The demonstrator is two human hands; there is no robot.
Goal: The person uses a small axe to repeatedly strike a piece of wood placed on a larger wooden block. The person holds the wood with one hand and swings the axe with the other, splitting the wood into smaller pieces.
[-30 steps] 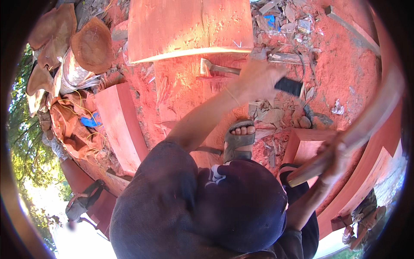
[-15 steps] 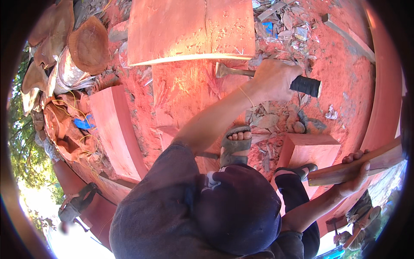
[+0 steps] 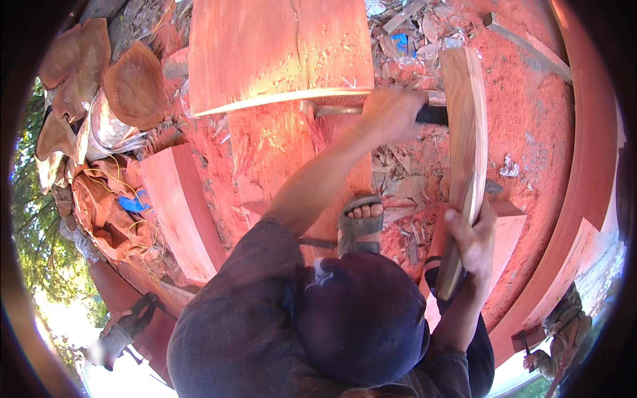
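The left hand [image 3: 393,113], slightly blurred, is closed around the chisel-like tool [image 3: 332,110], with the black grip [image 3: 431,115] emerging beyond the little-finger side and the metal end pointing to the left. The right hand [image 3: 474,242] is wrapped around the near part of the wooden bat [image 3: 462,113], thumb along its side. The left arm extends forward and across to the right, elbow only slightly bent; the right forearm rises from the lower edge with the bat directed away from the body. In this view the bat overlaps the end of the black grip; whether the two touch cannot be determined. The tool lies just below the near edge of the large timber slab [image 3: 252,50], above the rough red timber face [image 3: 265,142]. Work status, as judged from here: striking work is in progress and appears incomplete. Done: chip marks pit the slab near its right near corner, and the timber below is torn and splintered. Left: the slab's broad face is largely unmarked apart from a long dark crack; the remaining amount cannot be fixed. Farther out, a sandalled foot [image 3: 361,222] stands below the tool, a squared timber block [image 3: 179,209] lies to the left, and round log slices [image 3: 135,86] are stacked beyond it.
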